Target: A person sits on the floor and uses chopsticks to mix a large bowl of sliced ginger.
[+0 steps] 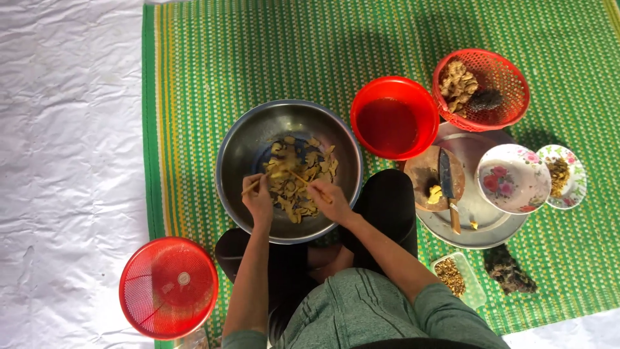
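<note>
Gripping thin sticks, the left hand (258,200) and right hand (328,200) work over yellow pieces (298,178) inside the steel bowl (245,145); a red bowl (394,117) sits just beside it.

Bright daylight, hard shadows, white sheet (71,161) overexposed, sharp.

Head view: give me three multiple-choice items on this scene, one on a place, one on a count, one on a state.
1. Where does the knife lie?
A. on the round wooden board
B. in the metal bowl
C. on the white sheet

2. How many red plastic vessels show?
A. one
B. two
C. three

3. What does the big round steel bowl hold?
A. nothing
B. pale yellow pieces
C. red liquid

Answers:
1 A, its blade rests across the board.
2 C, red bowl, red basket, red colander.
3 B, both hands work among them with thin sticks.
</note>
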